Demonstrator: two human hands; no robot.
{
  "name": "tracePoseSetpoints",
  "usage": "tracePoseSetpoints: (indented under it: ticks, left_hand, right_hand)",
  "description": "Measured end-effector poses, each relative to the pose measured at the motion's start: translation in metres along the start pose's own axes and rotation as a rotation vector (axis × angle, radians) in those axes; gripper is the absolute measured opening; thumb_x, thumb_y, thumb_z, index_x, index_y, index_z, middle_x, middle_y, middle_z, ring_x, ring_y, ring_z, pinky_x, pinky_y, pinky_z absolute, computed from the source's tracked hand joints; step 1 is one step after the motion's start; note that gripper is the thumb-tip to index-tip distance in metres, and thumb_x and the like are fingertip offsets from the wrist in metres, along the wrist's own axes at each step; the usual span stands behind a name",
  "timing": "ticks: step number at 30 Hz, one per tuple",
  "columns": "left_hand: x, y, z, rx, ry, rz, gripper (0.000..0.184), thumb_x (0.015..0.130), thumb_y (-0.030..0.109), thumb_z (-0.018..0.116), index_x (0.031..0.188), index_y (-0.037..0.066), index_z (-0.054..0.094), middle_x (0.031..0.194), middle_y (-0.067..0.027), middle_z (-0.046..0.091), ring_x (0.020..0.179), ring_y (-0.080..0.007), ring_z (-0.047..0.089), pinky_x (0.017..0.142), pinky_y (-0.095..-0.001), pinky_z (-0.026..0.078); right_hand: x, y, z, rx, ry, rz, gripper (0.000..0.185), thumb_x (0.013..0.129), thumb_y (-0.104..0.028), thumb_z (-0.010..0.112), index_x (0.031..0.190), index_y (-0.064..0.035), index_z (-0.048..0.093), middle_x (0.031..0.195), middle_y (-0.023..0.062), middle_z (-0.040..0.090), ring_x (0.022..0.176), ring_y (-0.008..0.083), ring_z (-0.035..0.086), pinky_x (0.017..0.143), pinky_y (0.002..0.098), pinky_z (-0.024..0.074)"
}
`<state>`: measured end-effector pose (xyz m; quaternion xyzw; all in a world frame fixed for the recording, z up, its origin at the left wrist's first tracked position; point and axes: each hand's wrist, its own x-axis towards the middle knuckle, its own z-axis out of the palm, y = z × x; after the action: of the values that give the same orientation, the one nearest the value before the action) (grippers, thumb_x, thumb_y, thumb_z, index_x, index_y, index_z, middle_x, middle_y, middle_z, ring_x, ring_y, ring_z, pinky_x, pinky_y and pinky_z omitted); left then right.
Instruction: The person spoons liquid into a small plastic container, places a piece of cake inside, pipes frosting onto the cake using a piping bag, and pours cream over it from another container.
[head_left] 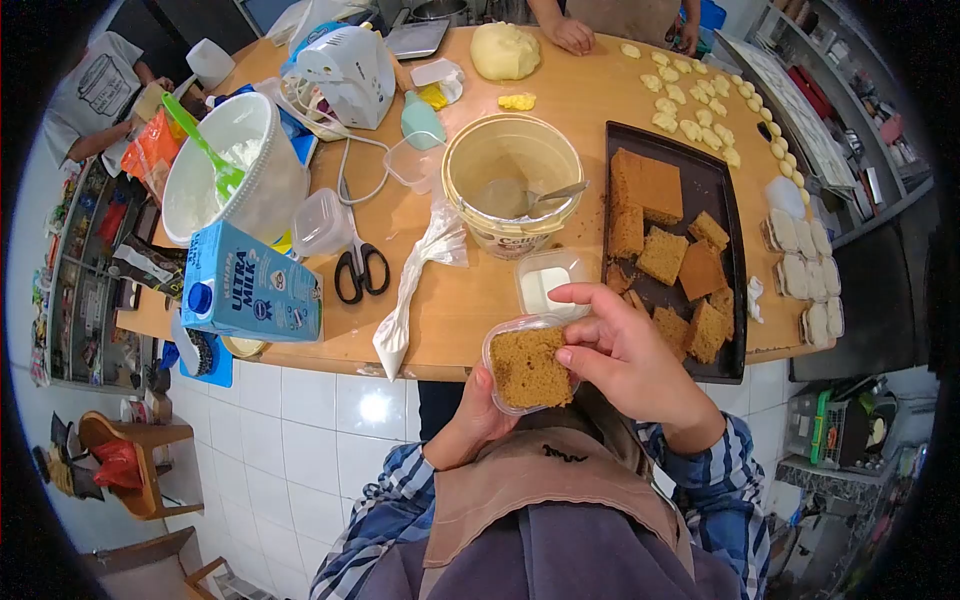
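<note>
My left hand (475, 415) is wrapped round a small clear plastic container (492, 345) in front of my apron. A square piece of brown sponge cake (530, 370) sits inside it. The thumb and fingers of my right hand (630, 350) reach over the container's right side, thumb touching the cake's edge. Just behind stands another clear container (548, 278) with white cream in it. To the right, a dark baking tray (737, 300) carries cut blocks of cake (648, 183). A white piping bag (400, 310) lies to the left.
A large tub (512, 130) with a spoon stands mid-table. Left are scissors (361, 272), a milk carton (252, 285), a white bowl (285, 150) with a green spatula and a hand mixer (345, 75). Filled containers (803, 260) line the right edge. A co-worker's hand (572, 36) rests near dough (504, 52).
</note>
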<state>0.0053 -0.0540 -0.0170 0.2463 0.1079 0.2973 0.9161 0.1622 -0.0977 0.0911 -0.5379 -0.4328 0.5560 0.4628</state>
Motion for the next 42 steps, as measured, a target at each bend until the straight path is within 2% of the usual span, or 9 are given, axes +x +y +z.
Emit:
tracePoseSetpoints:
  ticks: [4,7,13,25,28,31,37,40,42]
  left_hand:
    - [-0.001,0.0,-0.001,0.19,0.026,-0.019,0.098,0.068,0.077,0.041,0.135,0.009,0.022,0.132,-0.0132,0.035,0.119,-0.0261,0.04,0.093,-0.0415,0.04]
    - [-0.001,0.002,0.002,0.019,0.022,-0.021,0.091,0.07,0.065,0.057,0.133,0.009,0.024,0.128,-0.0129,0.039,0.116,-0.0245,0.043,0.094,-0.0409,0.041]
    - [-0.001,0.004,0.003,0.022,0.007,-0.043,0.092,0.069,0.067,0.055,0.134,0.01,0.023,0.129,-0.0127,0.037,0.118,-0.0251,0.041,0.095,-0.0408,0.04]
    - [-0.001,0.004,0.004,0.059,0.007,-0.028,0.093,0.069,0.068,0.053,0.134,0.01,0.022,0.13,-0.013,0.036,0.119,-0.0266,0.04,0.098,-0.0424,0.037]
    - [-0.004,0.009,0.008,0.028,-0.001,-0.044,0.093,0.07,0.068,0.053,0.135,0.01,0.021,0.132,-0.0132,0.035,0.12,-0.0263,0.039,0.098,-0.0427,0.036]
    - [-0.004,0.006,0.004,0.149,0.023,-0.035,0.099,0.068,0.077,0.04,0.135,0.007,0.021,0.132,-0.0137,0.035,0.121,-0.0284,0.038,0.098,-0.0446,0.035]
    - [-0.006,0.004,-0.003,0.138,0.028,-0.041,0.099,0.068,0.077,0.04,0.136,0.008,0.021,0.134,-0.0135,0.033,0.121,-0.0282,0.039,0.097,-0.0452,0.036]
    - [-0.006,0.007,0.0,0.004,0.022,-0.035,0.095,0.069,0.069,0.052,0.136,0.009,0.019,0.133,-0.0133,0.034,0.12,-0.0274,0.04,0.097,-0.0442,0.037]
    - [-0.004,0.006,-0.003,0.086,-0.025,-0.034,0.097,0.069,0.075,0.041,0.136,0.008,0.02,0.134,-0.0146,0.034,0.121,-0.0285,0.039,0.097,-0.0449,0.037]
  right_hand:
    - [0.001,0.009,0.0,-0.192,0.024,-0.114,0.041,0.082,0.001,0.051,0.12,0.0001,0.035,0.083,0.0179,0.061,0.07,0.0206,0.061,0.061,0.0295,0.0462]
    - [-0.003,-0.002,0.002,-0.256,0.008,0.008,0.046,0.083,0.005,0.049,0.125,-0.0014,0.031,0.088,0.0087,0.056,0.083,0.0124,0.056,0.071,0.024,0.0451]
    - [-0.006,-0.001,0.017,-0.265,0.221,-0.134,0.051,0.078,0.003,0.056,0.124,-0.0017,0.032,0.092,0.0177,0.055,0.072,0.0228,0.062,0.062,0.0302,0.0492]
    - [-0.01,0.003,0.025,-0.656,0.328,-0.332,0.05,0.077,0.001,0.058,0.122,0.0009,0.036,0.086,0.0194,0.058,0.07,0.0272,0.061,0.062,0.0346,0.0491]
    - [-0.014,-0.004,0.025,-0.627,0.319,-0.231,0.055,0.077,0.004,0.059,0.126,-0.0023,0.036,0.091,0.0167,0.06,0.075,0.0181,0.062,0.062,0.0254,0.0498]
    - [-0.018,-0.008,0.025,-0.519,0.296,-0.263,0.051,0.077,0.002,0.056,0.124,0.0007,0.037,0.093,0.0213,0.059,0.074,0.0272,0.062,0.065,0.0334,0.0502]
    - [-0.026,-0.004,0.022,-0.388,0.308,-0.278,0.047,0.077,0.006,0.055,0.121,0.0025,0.04,0.101,0.0202,0.058,0.084,0.0235,0.063,0.068,0.0297,0.0519]
    - [-0.032,-0.003,0.02,-0.36,0.337,-0.312,0.044,0.076,0.006,0.055,0.118,0.0033,0.043,0.101,0.0191,0.059,0.086,0.0225,0.063,0.069,0.0296,0.0517]
    - [-0.035,-0.003,0.017,-0.454,0.352,-0.363,0.042,0.075,0.006,0.057,0.115,0.0033,0.046,0.098,0.0182,0.06,0.084,0.0235,0.063,0.069,0.0307,0.0511]
